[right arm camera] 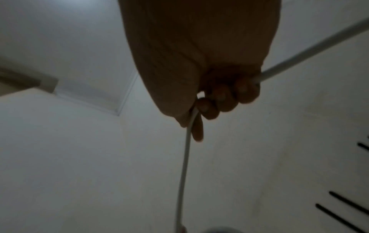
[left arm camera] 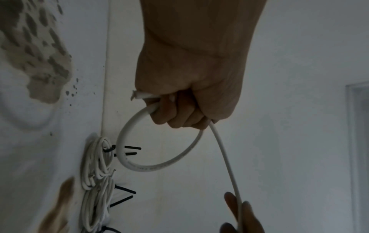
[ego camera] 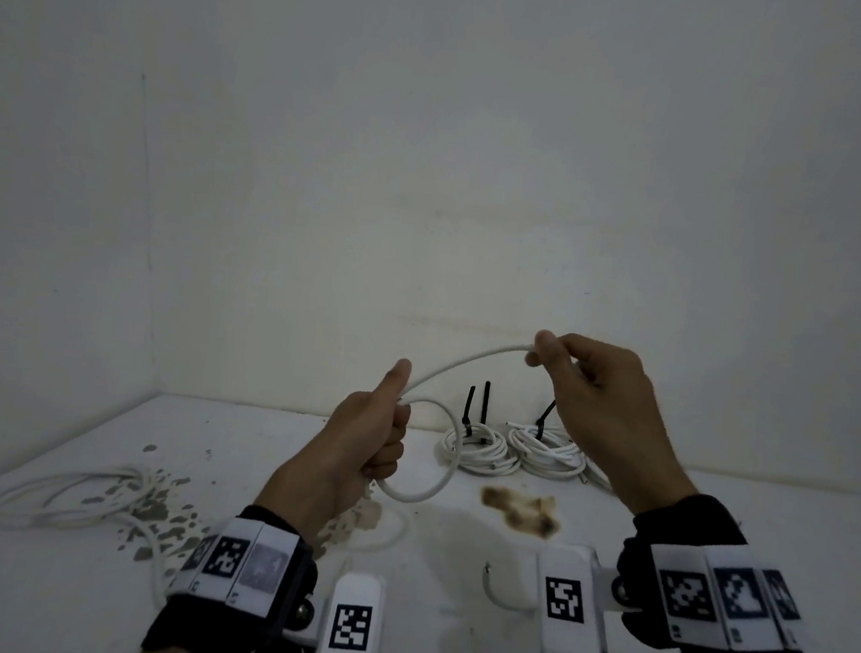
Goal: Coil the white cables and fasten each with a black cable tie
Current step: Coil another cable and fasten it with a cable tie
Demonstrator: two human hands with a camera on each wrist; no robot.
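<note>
Here both hands' curled fingers grip one white cable [ego camera: 459, 362] above the table [ego camera: 713, 508], near its back edge.

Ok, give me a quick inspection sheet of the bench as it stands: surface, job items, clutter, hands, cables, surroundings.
Surface: white tabletop, with a brown stain and grey flaked patches.
Job's things: two coiled bundles by the wall, each with black cable ties sticking up.
Clutter: nothing seen.
Hands: left hand grips one loop of the white cable; right hand pinches the same cable further along, raised.
Cables: loose white cable uncoiled at the left; another end lies near the right wrist.
Surroundings: plain white wall behind.
</note>
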